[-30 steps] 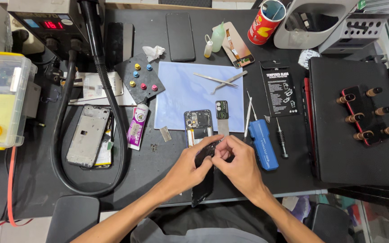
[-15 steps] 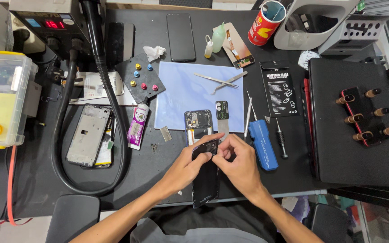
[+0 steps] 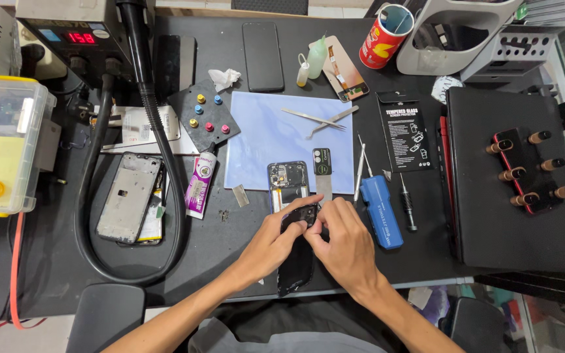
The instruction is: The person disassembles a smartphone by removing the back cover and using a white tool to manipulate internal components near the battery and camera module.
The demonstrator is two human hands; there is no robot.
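I see my left hand (image 3: pixel 276 243) and right hand (image 3: pixel 348 245) both gripping the dark back cover (image 3: pixel 297 258) at the desk's near edge, fingers pressing its top. Beyond, the opened phone (image 3: pixel 288 185) lies uncovered on the blue mat (image 3: pixel 276 134); reassembly isn't done.

A black flat package (image 3: pixel 405 136) lies mid-tabletop; a red-lit display (image 3: pixel 72 37) glows at the far left corner.
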